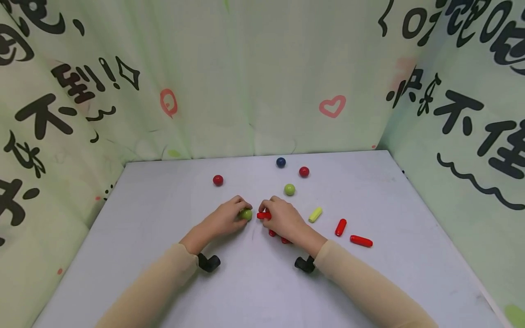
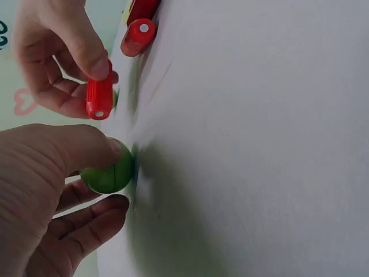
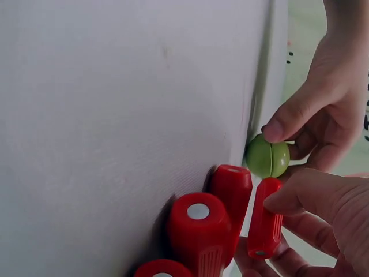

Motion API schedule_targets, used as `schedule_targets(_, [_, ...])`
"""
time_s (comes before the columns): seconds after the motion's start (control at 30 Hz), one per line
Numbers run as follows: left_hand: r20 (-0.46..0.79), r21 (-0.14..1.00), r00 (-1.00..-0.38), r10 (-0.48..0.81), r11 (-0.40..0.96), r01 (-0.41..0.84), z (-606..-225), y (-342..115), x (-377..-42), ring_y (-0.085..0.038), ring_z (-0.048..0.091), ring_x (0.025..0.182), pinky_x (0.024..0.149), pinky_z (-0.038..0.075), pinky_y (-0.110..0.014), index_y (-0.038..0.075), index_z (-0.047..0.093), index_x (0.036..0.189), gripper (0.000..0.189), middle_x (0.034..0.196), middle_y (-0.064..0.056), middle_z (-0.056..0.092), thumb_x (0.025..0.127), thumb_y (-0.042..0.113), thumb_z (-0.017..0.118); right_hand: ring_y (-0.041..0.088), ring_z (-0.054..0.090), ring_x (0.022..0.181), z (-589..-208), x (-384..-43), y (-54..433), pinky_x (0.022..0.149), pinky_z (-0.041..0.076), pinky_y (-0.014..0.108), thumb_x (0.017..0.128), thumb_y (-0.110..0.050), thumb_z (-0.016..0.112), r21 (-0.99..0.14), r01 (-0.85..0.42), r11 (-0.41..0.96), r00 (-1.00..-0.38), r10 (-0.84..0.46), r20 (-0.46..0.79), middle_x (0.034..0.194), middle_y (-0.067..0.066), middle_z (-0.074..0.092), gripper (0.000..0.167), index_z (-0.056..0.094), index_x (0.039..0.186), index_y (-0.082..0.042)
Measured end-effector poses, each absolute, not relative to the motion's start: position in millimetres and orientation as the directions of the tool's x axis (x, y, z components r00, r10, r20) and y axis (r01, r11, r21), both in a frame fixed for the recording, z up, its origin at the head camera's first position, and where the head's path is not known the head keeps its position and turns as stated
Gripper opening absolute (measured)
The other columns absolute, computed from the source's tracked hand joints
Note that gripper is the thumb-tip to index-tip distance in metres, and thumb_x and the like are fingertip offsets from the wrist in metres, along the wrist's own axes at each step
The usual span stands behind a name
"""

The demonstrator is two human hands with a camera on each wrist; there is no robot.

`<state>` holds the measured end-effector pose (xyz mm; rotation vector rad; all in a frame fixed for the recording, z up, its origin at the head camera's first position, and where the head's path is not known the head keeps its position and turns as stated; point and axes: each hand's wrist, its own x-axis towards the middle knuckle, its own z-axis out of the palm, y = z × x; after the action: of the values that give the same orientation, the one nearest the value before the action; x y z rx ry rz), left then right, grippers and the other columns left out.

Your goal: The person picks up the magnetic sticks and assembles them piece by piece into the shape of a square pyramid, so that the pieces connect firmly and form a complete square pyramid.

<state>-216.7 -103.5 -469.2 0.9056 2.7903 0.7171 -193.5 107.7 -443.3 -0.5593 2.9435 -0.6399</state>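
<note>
My left hand point(image 1: 223, 218) pinches a green ball point(image 1: 246, 214) between thumb and fingers, low over the white tabletop. A thin seam line crosses the ball point(image 2: 109, 173) in the left wrist view. Just to its right, my right hand point(image 1: 287, 219) grips a short red rod point(image 1: 263, 215). In the left wrist view a small silvery disc shows in the end of that rod point(image 2: 100, 99). Rod and ball look close together; whether they touch I cannot tell. Beneath the right hand lie more red rods point(image 3: 199, 228), partly hidden by it in the head view.
Beyond the hands lie a green ball point(image 1: 289, 189), a red ball point(image 1: 304, 171), a dark blue ball point(image 1: 280, 162) and another red ball point(image 1: 218, 180). To the right are a yellow rod point(image 1: 315, 214) and red rods point(image 1: 361, 241). Printed curtains point(image 1: 254, 91) enclose the table point(image 1: 262, 291).
</note>
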Motion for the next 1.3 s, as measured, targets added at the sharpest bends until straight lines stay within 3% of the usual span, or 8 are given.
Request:
schedule_targets(0.7, [0.03,0.503,-0.827,0.561,0.707,0.497,-469,-87,-222,-0.021,0.063,0.1,0.094,0.056,-0.039,0.003,0.068,0.125,0.033,0.116,-0.01,0.063,0.093,0.011,0.074,0.019,0.06,0.082,-451,-204,111,0.079,0.056,0.035,0.091,-0.013,0.077,-0.442,-0.287,0.85,-0.941,-0.337,-0.036,0.106,0.007,0.065,0.027,0.07,0.117,-0.012])
schedule_targets(0.9, [0.018,0.509,-0.833,0.553,0.712,0.484,-470,-87,-224,-0.021,0.062,0.1,0.094,0.056,-0.038,0.004,0.069,0.124,0.032,0.116,-0.009,0.064,0.094,0.012,0.075,0.02,0.062,0.082,-448,-211,123,0.079,0.057,0.035,0.096,-0.016,0.068,-0.445,-0.273,0.853,-0.952,-0.305,0.001,0.111,0.009,0.066,0.021,0.071,0.116,-0.012])
schedule_targets(1.07, [0.006,0.513,-0.844,0.536,0.723,0.462,-472,-86,-226,-0.02,0.062,0.1,0.095,0.057,-0.036,0.005,0.069,0.125,0.032,0.117,-0.009,0.064,0.094,0.013,0.075,0.027,0.063,0.099,-444,-223,140,0.089,0.057,0.04,0.099,-0.015,0.06,-0.426,-0.249,0.87,-0.966,-0.252,0.05,0.124,0.012,0.064,0.026,0.07,0.123,-0.01])
schedule_targets(1.3, [-0.014,0.523,-0.859,0.511,0.736,0.429,-473,-86,-227,-0.02,0.061,0.101,0.094,0.056,-0.035,0.006,0.069,0.126,0.033,0.118,-0.008,0.063,0.094,0.013,0.075,0.039,0.057,0.125,-445,-240,163,0.101,0.054,0.048,0.101,-0.013,0.062,-0.355,-0.22,0.909,-0.976,-0.208,0.072,0.143,0.015,0.057,0.038,0.064,0.138,-0.008])
